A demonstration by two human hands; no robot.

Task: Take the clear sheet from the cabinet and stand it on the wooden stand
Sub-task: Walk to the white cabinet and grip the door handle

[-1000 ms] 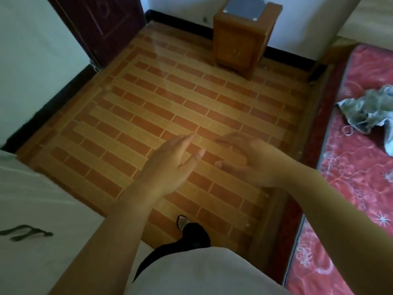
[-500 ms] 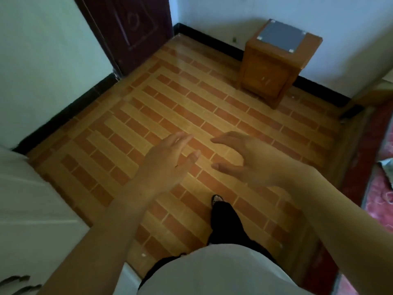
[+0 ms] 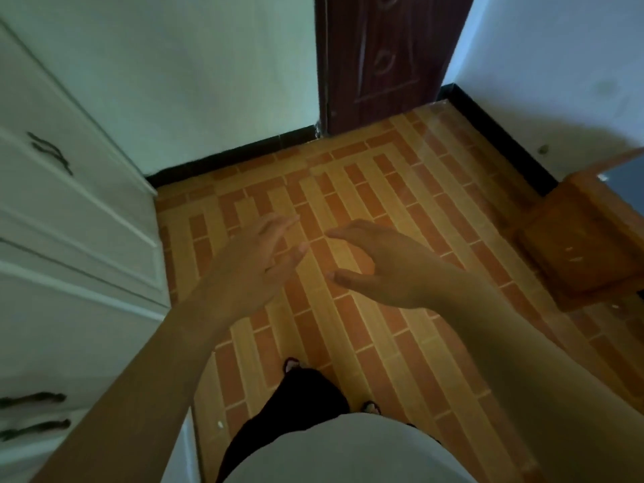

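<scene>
Brick-patterned floor tiles (image 3: 366, 190) fill the middle of the frame, and the view has swung leftward since half a second ago: the white cabinet (image 3: 69, 238) that was only a sliver at the lower left now takes up the whole left edge, the dark wooden door (image 3: 383, 57) has shifted to the top centre, and the wooden stand (image 3: 585, 245) has slid to the right edge, where the frame cuts it off. The bed seen a second ago is out of the picture.

Two bare hands hover over the floor, close together but not touching. The left hand (image 3: 254, 263) has its fingers spread apart, grip loose and holding nothing; the right hand (image 3: 380, 266) is curved with thumb and fingers apart, likewise empty.

Three dark handles show on the cabinet: one at the upper left (image 3: 50, 151), two at the lower left (image 3: 33, 400). Its doors are closed, so the clear sheet cannot be seen. Two feet peek out below the dark trousers (image 3: 289, 413), both blurred.
</scene>
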